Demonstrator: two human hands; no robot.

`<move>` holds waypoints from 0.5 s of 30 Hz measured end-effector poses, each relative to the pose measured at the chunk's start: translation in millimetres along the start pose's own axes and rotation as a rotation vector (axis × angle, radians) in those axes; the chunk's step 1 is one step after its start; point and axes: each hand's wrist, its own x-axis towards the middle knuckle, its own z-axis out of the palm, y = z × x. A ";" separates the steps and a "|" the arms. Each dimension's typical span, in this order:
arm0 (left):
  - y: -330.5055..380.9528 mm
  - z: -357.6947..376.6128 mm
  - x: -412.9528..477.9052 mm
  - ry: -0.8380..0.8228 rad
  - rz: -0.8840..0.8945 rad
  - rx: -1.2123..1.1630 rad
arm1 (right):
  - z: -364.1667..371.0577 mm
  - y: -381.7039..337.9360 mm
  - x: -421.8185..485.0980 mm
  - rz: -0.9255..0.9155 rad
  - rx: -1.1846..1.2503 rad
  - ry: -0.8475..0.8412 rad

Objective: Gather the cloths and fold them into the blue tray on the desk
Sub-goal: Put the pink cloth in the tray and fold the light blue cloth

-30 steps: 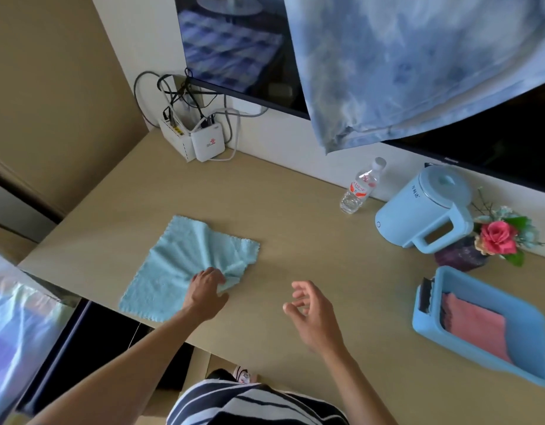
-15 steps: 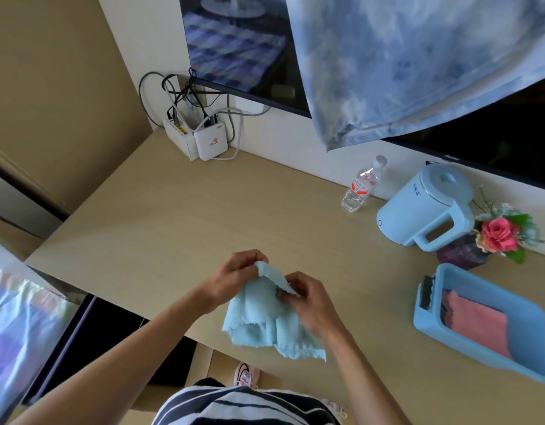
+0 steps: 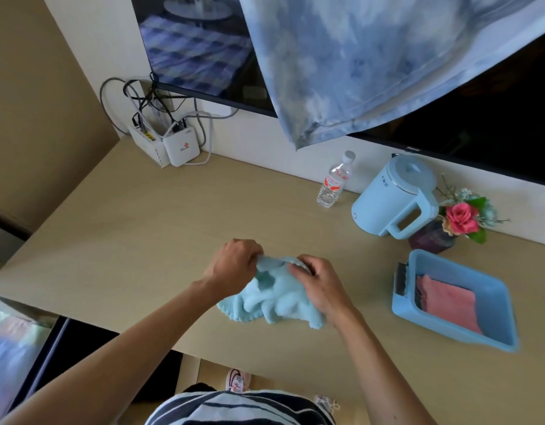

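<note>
A light blue cloth (image 3: 274, 302) lies bunched on the wooden desk (image 3: 127, 240) near its front edge. My left hand (image 3: 234, 262) pinches the cloth's top edge on the left. My right hand (image 3: 317, 280) grips the same edge just to the right, fingers curled into the fabric. The two hands are close together above the crumpled cloth. To the right sits the blue tray (image 3: 492, 289), with a folded pink cloth (image 3: 449, 305) lying flat inside it.
A light blue kettle (image 3: 397, 197), a water bottle (image 3: 334, 185) and a vase of flowers (image 3: 458, 219) stand along the back right. White router boxes with cables (image 3: 170, 145) sit at the back left. A blue patterned sheet (image 3: 372, 56) hangs over the screen.
The cloth lay flat at the left with only my left hand on it. Both hands have since taken hold of it and brought it, bunched, to the middle of the desk.
</note>
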 end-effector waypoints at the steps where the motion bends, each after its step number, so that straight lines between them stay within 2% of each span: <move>1: -4.4 -2.8 6.0 0.020 -0.014 0.065 | -6.0 -1.0 3.4 -0.006 -0.001 0.029; 3: -12.7 -8.5 17.5 0.042 -0.053 0.117 | -18.5 -3.0 10.9 -0.039 -0.029 0.103; 6: -16.9 -17.4 35.4 0.056 -0.043 0.025 | -37.2 -10.6 22.7 -0.077 -0.089 0.176; 10: -8.4 -21.7 56.0 0.073 0.092 -0.128 | -58.5 -28.1 33.6 -0.101 -0.134 0.187; 13: 9.9 -11.4 60.4 -0.120 0.181 -0.183 | -65.2 -40.3 39.2 -0.096 -0.151 0.169; 15: 24.3 4.7 60.0 -0.185 0.198 -0.150 | -64.4 -45.3 41.5 -0.087 -0.172 0.149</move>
